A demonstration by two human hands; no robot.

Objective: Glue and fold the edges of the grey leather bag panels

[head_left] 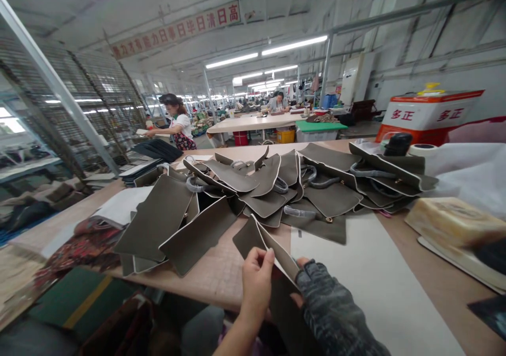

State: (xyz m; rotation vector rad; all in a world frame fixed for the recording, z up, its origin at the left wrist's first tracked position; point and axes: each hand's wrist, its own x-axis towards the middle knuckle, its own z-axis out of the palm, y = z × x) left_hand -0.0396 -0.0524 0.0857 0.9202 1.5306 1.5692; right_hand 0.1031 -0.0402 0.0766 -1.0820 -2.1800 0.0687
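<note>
A dark olive-grey bag panel (245,236) with white edges, folded over on itself, is held up at the near table edge. My left hand (256,278) pinches its white edge between thumb and fingers. On the other side my right hand (302,261) grips the same panel, mostly hidden behind a dark grey patterned sleeve (332,298). Just beyond lies a heap of similar bag pieces (261,185), several with wrapped grey handles (298,212) and small gold-coloured fittings.
A white sheet (379,272) lies right of my hands, beside a blurred yellowish block (454,221). Patterned cloth (79,250) sits at the left edge. A red-and-white box (427,114) stands at back right. Co-workers (179,124) are farther off.
</note>
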